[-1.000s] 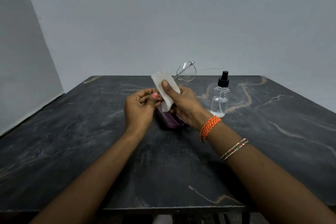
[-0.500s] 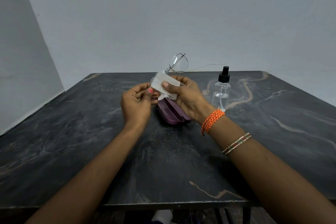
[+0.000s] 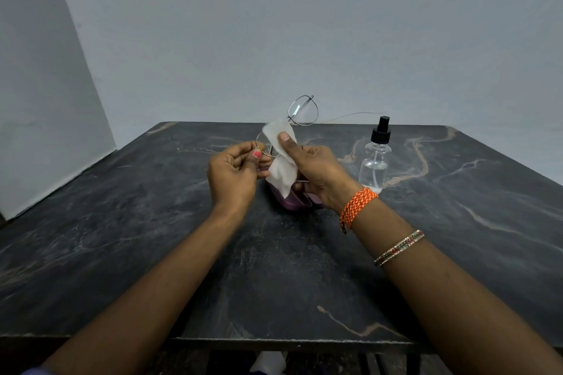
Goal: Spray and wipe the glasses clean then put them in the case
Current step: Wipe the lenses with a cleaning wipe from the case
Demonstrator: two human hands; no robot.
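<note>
Thin wire-framed glasses (image 3: 302, 110) are held up over the middle of the dark table. My left hand (image 3: 233, 175) pinches the rim of the nearer lens. My right hand (image 3: 316, 170) presses a white wipe (image 3: 281, 161) against that lens, thumb on top. The far lens sticks up free above the wipe, one temple arm trailing right. Below my hands an open purple case (image 3: 294, 202) lies on the table, partly hidden by them. A clear spray bottle (image 3: 375, 161) with a black nozzle stands to the right of my right hand.
The dark marble-patterned table (image 3: 152, 237) stands against pale walls at the back and left. A white object (image 3: 268, 362) shows under the table's near edge.
The wipe has slid from standing above the lens down onto it and now hangs folded below my thumb. The glasses tilted more upright, and the view shifted slightly.
</note>
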